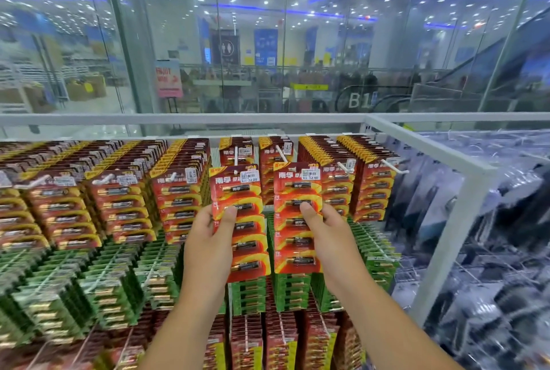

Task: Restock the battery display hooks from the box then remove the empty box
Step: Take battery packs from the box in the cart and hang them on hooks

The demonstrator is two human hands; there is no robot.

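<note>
Two bare forearms reach up from the bottom edge toward a rack of battery cards. On the left, the left hand (208, 238) grips a red battery strip (241, 220) by its left edge, thumb curled over the front near the second battery, fingers hidden behind the card. On the right, the right hand (330, 229) pinches a second red strip (297, 217) at its right edge, thumb pressed on the front, fingers behind. Both strips hang upright side by side, nearly touching, each carrying a column of batteries and a white price sticker near the top. Their top holes sit at the tips of two white display hooks (236, 155), which hold only a few cards behind; whether the strips are actually threaded on cannot be told.

Full rows of red battery cards (113, 191) fill the hooks to the left and right. Below them hang green cards (119, 280), and lower still more red ones. A white metal frame (440, 149) bounds the rack at the top and right, with clear plastic packets (491, 220) hanging beyond it, blurred.

Behind the rack a glass wall (268, 42) shows a mall floor with ceiling spotlights, blue light strips, a toilet sign, an escalator marked B1 and a pink poster. Reflections make the far details hard to read.
</note>
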